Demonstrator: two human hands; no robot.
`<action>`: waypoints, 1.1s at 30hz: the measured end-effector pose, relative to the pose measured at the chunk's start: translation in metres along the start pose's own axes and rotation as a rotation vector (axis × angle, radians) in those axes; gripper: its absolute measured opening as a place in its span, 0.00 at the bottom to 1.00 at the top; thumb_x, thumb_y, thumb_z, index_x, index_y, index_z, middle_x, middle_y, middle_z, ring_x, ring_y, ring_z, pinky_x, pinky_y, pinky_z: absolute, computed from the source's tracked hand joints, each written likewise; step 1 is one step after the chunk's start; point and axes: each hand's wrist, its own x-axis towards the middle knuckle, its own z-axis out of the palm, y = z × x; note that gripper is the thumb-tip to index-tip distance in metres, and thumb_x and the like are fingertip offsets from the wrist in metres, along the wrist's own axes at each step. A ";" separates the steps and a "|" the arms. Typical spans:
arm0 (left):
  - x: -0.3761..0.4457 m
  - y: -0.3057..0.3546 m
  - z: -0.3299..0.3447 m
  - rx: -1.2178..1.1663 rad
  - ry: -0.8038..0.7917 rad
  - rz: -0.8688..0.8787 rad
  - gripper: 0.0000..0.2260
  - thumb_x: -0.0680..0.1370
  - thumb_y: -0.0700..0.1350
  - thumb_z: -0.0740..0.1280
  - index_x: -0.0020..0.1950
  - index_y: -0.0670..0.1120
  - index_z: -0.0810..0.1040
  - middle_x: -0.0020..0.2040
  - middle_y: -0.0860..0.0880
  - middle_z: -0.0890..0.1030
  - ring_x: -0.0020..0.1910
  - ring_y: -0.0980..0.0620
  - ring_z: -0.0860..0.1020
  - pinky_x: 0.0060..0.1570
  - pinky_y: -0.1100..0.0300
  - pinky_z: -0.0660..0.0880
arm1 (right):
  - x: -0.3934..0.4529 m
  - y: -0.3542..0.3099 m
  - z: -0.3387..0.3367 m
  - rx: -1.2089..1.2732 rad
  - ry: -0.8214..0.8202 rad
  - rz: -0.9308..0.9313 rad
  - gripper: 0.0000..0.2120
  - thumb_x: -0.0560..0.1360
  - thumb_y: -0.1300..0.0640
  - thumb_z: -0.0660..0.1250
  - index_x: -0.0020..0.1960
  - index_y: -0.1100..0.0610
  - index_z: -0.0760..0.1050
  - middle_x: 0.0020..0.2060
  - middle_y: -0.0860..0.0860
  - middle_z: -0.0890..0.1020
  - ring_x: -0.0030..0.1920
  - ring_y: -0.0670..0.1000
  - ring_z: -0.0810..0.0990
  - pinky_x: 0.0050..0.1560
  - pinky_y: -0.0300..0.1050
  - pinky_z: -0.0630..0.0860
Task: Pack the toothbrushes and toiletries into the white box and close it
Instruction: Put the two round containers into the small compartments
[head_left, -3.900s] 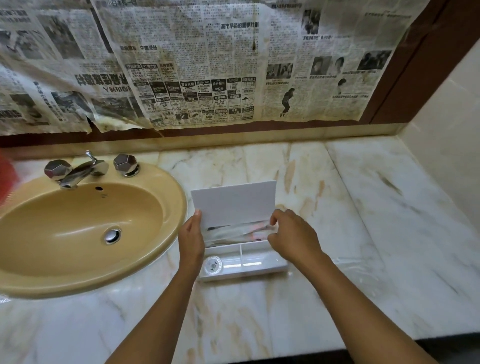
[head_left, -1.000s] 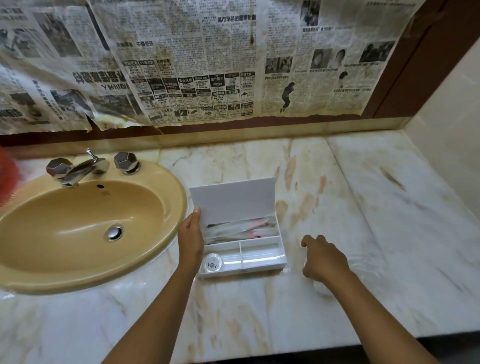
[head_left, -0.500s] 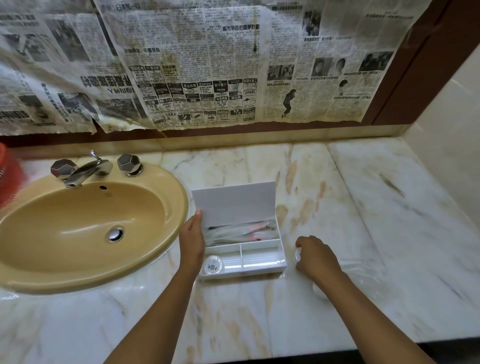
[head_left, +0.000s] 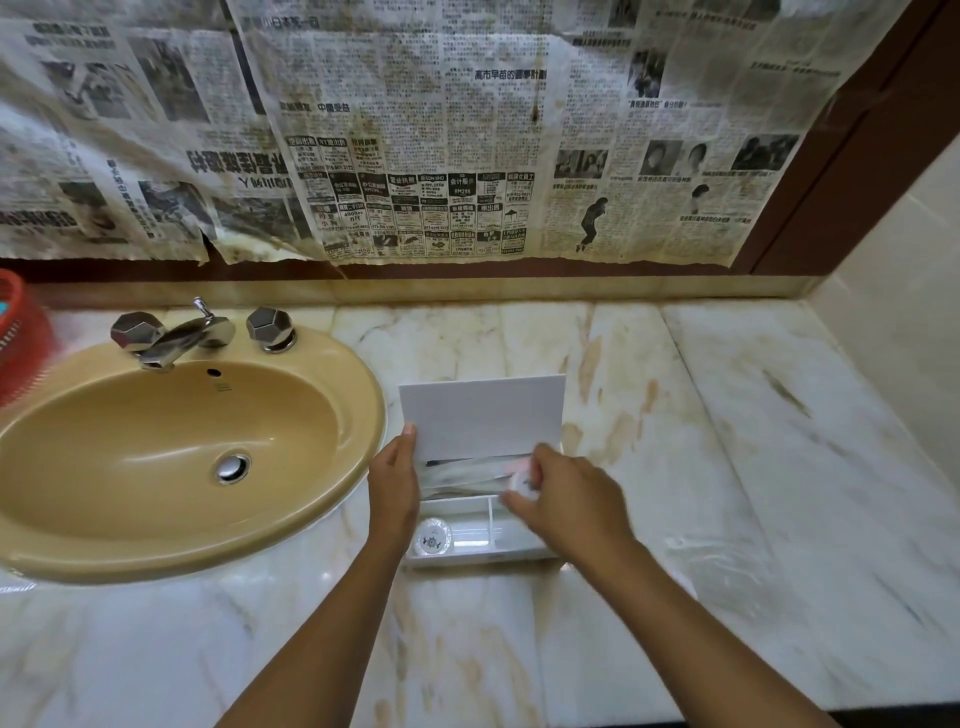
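Seen from the head camera, the white box (head_left: 480, 540) sits on the marble counter (head_left: 727, 441) just beside the sink (head_left: 358, 415), lid (head_left: 483, 415) raised; wrapped toothbrushes (head_left: 467, 475) already fill its rear compartment and a small round container (head_left: 434, 536) lies in the front-left one, so packing looks largely done, with the front-right compartment and the closing apparently left. The left hand (head_left: 393, 486) grips the box's left edge, thumb against the lid, while the right hand (head_left: 566, 501) pinches a small white toiletry item (head_left: 519, 480) over the box's right side.
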 end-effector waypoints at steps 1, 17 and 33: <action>0.001 -0.001 -0.001 0.010 0.002 -0.002 0.12 0.84 0.47 0.60 0.44 0.54 0.80 0.38 0.60 0.84 0.39 0.68 0.80 0.38 0.76 0.73 | -0.001 -0.013 0.008 0.000 -0.037 -0.042 0.15 0.71 0.41 0.67 0.42 0.49 0.66 0.45 0.51 0.81 0.49 0.55 0.79 0.43 0.43 0.69; 0.010 -0.014 -0.006 0.021 -0.004 -0.065 0.16 0.83 0.51 0.61 0.45 0.43 0.82 0.46 0.43 0.85 0.45 0.49 0.81 0.49 0.53 0.77 | 0.009 -0.060 0.075 -0.118 -0.223 -0.179 0.16 0.75 0.45 0.65 0.48 0.58 0.78 0.46 0.55 0.82 0.46 0.56 0.80 0.41 0.44 0.67; 0.009 -0.011 -0.004 0.031 -0.003 -0.041 0.14 0.83 0.50 0.60 0.44 0.49 0.82 0.43 0.52 0.85 0.44 0.54 0.81 0.45 0.62 0.77 | 0.011 -0.041 0.055 0.037 -0.152 -0.129 0.08 0.73 0.51 0.63 0.46 0.54 0.77 0.43 0.52 0.82 0.46 0.55 0.79 0.41 0.43 0.70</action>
